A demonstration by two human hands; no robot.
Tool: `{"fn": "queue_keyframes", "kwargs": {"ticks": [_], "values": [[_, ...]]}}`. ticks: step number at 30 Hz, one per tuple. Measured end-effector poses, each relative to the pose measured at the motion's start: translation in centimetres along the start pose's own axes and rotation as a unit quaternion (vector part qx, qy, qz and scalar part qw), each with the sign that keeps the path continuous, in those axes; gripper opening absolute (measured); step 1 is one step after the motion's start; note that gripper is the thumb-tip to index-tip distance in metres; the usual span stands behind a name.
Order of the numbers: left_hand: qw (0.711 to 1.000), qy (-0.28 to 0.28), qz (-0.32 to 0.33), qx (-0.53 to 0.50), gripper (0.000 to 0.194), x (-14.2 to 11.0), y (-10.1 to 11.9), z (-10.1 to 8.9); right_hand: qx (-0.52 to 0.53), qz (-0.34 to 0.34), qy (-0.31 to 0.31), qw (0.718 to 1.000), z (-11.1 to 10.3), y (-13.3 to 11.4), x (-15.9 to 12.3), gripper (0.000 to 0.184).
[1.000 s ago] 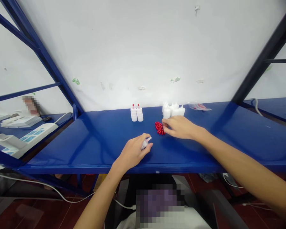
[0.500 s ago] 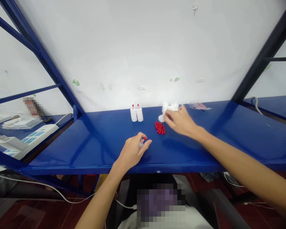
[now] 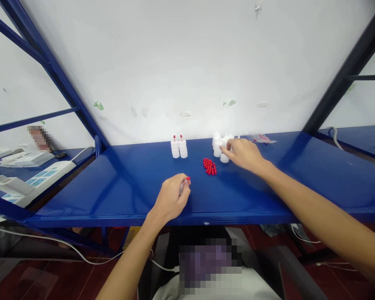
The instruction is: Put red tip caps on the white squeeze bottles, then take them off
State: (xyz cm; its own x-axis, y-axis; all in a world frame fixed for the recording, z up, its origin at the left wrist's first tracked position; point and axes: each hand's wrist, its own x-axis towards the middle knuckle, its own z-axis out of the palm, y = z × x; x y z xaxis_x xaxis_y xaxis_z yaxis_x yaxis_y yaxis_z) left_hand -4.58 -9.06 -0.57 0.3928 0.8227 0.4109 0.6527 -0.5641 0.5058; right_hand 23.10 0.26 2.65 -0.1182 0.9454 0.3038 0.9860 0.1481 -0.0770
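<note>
My left hand [image 3: 172, 195] is closed around a small white squeeze bottle [image 3: 181, 187], mostly hidden in the palm. A red cap [image 3: 188, 178] shows at the bottle's top, beside my thumb and fingers. Farther right, my right hand [image 3: 244, 154] reaches to a cluster of white bottles [image 3: 218, 148]. Its thumb and fingers close at the top of the nearest white bottle [image 3: 224, 158]. Between the hands lies a patch of loose red caps [image 3: 209, 166]. Two white bottles with red caps [image 3: 179, 148] stand upright side by side near the wall.
Everything stands on a blue table [image 3: 121, 183] against a white wall. A clear plastic bag [image 3: 261, 138] with red print lies at the back right. Blue frame posts [image 3: 65, 87] rise at both sides. A white power strip [image 3: 40, 183] is at the left.
My right hand has shifted slightly right, from a tilted white bottle to another at the front of the cluster. The thumb of my left hand has closed in against the bottle it holds.
</note>
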Motion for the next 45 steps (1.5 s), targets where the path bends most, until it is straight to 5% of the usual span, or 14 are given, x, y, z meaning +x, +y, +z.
{"fn": "queue_keyframes", "kwargs": {"ticks": [4,10,14,18,21,27,32,45], "values": [[0.999,-0.013,0.028,0.014,0.024,0.5,-0.2,0.5,0.089,-0.145,0.075,0.983,-0.9,-2.4,-1.4,0.048],[0.997,-0.061,0.050,0.002,0.026,0.6,-0.5,0.7,0.234,-0.355,-0.082,0.901,-0.2,-6.4,-4.1,0.032],[0.995,-0.075,0.060,0.001,0.020,0.6,-0.3,0.6,0.235,-0.408,-0.084,0.878,0.5,-6.9,-4.7,0.031],[0.992,-0.067,0.088,0.055,0.024,0.5,-0.3,0.6,0.278,-0.389,-0.087,0.874,0.6,-6.5,-4.3,0.038],[0.993,-0.061,0.081,0.056,0.030,0.4,-0.4,0.6,0.277,-0.328,-0.071,0.900,0.2,-5.4,-3.4,0.039],[0.995,-0.072,0.064,0.036,0.027,0.5,-0.5,0.7,0.027,-0.204,-0.094,0.974,-0.7,-2.6,-1.8,0.025],[0.995,-0.078,0.059,0.032,0.028,0.4,-0.3,0.7,-0.061,-0.171,-0.135,0.974,-0.1,-2.0,-1.4,0.032],[0.995,-0.077,0.053,0.046,0.027,0.4,-0.4,0.6,-0.036,-0.185,-0.189,0.964,1.8,-0.9,-0.9,0.025]]}}
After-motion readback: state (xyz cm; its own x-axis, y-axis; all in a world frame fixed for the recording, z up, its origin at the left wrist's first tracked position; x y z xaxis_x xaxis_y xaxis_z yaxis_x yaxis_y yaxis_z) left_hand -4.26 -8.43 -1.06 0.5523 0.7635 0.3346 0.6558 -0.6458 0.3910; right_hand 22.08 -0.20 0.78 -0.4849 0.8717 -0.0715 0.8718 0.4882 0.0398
